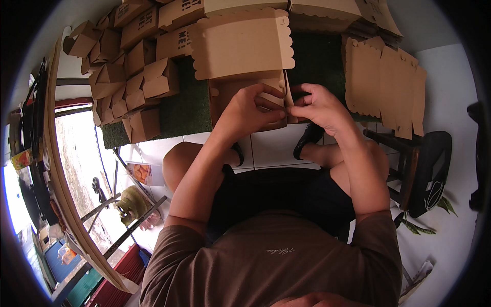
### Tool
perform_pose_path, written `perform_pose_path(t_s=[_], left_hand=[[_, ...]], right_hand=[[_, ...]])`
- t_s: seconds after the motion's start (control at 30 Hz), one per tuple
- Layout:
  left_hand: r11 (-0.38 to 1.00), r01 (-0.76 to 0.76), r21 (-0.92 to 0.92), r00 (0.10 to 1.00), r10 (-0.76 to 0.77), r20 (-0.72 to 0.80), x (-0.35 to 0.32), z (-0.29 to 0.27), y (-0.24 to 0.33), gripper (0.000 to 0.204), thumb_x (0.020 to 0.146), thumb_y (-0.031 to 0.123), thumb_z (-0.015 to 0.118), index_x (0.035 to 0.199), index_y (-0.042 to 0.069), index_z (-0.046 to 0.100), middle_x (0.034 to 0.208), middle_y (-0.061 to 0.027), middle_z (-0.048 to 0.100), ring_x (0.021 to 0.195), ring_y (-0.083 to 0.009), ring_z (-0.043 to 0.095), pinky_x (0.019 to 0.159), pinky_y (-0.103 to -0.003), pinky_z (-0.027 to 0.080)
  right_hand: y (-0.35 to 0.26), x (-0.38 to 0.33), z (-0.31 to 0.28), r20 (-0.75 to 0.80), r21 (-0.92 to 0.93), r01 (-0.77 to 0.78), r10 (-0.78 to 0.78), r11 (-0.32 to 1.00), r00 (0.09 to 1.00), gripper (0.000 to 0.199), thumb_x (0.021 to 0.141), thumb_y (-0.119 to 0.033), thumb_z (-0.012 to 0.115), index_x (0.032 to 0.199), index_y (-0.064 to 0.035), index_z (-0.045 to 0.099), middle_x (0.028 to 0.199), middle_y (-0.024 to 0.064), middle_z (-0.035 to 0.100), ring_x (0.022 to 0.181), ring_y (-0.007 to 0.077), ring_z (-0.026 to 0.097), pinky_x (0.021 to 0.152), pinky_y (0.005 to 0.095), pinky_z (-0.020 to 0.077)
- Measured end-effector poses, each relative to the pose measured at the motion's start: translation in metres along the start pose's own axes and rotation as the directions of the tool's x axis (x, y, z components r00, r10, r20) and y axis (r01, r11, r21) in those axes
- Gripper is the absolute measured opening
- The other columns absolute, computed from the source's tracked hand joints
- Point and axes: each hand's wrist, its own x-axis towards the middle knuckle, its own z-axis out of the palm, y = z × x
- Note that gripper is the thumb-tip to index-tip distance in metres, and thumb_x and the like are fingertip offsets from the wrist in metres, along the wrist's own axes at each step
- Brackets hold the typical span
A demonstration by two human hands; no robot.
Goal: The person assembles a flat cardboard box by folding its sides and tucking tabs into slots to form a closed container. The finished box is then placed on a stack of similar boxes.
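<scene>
In front of me a brown cardboard box (240, 48) stands with its scalloped lid raised away from me and its inside showing. Reaching inside, my left hand (248, 110) has its fingers bent at the right side wall, thumb near the front corner. From outside, my right hand (322, 107) pinches the flap of that same wall (290, 97) between thumb and fingers. Both hands are closed on the box's right side, close together. My fingers cover part of the wall and the front corner.
Folded small cartons (110, 79) are heaped at the left of the green mat (189, 97). Flat scalloped cardboard blanks (386, 84) are stacked at the right, with more boxes (327, 13) along the back. A dark wooden stool (404, 158) stands by my right knee.
</scene>
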Motion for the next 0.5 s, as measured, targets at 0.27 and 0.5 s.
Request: perform_pose_path(t_s=[0.27,0.5], left_hand=[[0.997,-0.074,0.036,0.996,0.076,-0.051,0.0007,0.0017,-0.0073,0.048,0.093,0.017,0.096,0.134,0.002,0.076,0.108,-0.019,0.089,0.104,-0.0214,0.086,0.092,-0.035,0.066],[0.999,-0.044,0.009,0.998,0.044,-0.054,0.0034,0.0035,-0.0104,0.05,0.091,0.018,0.095,0.133,0.001,0.076,0.108,-0.0188,0.089,0.106,-0.0228,0.087,0.094,-0.036,0.065]], right_hand=[[-0.003,-0.0061,0.0013,-0.045,-0.045,-0.012,0.01,0.999,0.999,0.057,0.099,-0.007,0.087,0.15,0.0074,0.065,0.11,0.0161,0.084,0.095,0.0177,0.079,0.085,0.032,0.0602],[-0.0041,-0.0062,0.0013,-0.018,0.029,-0.05,0.051,0.998,0.999,0.053,0.1,-0.005,0.085,0.147,0.0083,0.065,0.112,0.0179,0.083,0.097,0.0198,0.08,0.086,0.0319,0.0625]])
